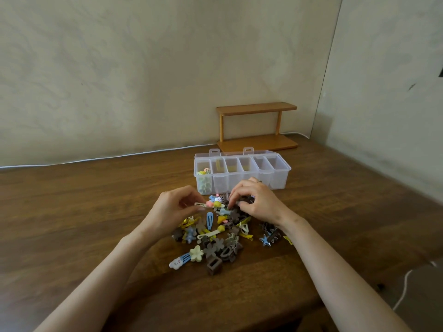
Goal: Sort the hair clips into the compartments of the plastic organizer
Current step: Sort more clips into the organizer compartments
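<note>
The dark, grained wooden bench (pixel 72 212) carries a clear, hard plastic organizer (pixel 242 174) with six open compartments, the leftmost already holding pale pastel clips. Just in front of the organizer lies the tangled pile of hair clips (pixel 215 238): matte brown flowers, glossy blue snaps, yellow bits. At the pile's edge nearest the organizer, the left hand (pixel 172 209) pinches a slim cream snap clip with pastel bobbles (pixel 203 204). The right hand (pixel 257 202) curls its fingers into brown clips; whether they grip one I cannot tell. The pinched clip is best lifted straight up and clear, since prongs may snag neighbours.
</note>
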### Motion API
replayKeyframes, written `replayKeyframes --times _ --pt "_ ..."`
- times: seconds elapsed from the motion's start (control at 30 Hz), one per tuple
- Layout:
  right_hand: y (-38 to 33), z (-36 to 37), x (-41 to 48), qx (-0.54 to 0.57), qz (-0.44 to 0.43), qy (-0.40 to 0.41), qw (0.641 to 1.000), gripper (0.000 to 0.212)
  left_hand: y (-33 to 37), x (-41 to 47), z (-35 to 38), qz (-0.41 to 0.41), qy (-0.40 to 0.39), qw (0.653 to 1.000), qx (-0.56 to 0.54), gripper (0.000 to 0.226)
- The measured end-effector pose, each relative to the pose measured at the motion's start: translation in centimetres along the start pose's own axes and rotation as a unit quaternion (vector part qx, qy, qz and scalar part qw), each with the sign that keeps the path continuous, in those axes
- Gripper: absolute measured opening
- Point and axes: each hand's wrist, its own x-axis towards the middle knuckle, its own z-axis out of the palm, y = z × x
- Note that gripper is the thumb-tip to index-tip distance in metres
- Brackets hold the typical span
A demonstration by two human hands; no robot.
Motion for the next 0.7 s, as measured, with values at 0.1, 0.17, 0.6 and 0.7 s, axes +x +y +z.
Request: replayKeyframes --times 0.1,0.17,0.6,0.7 --pt "0.0 0.0 0.0 -0.002 0.003 -0.003 1.0 0.022 -0.1 0.0 0.0 -0.012 0.048 0.999 -0.002 0.011" --pt "-0.1 0.0 0.0 -0.004 0.004 -0.004 1.0 0.02 -0.3 -0.1 0.0 -0.026 0.076 0.997 0.006 0.01" --pt "-0.1 -0.3 0.1 0.0 0.001 0.001 1.0 0.016 -0.8 6.2 -0.5 -0.062 0.232 0.961 0.14 0.015" --pt "0.1 -0.3 0.1 0.004 -0.002 0.01 1.0 0.016 -1.0 8.3 0.2 -0.061 0.227 0.946 0.223 0.014"
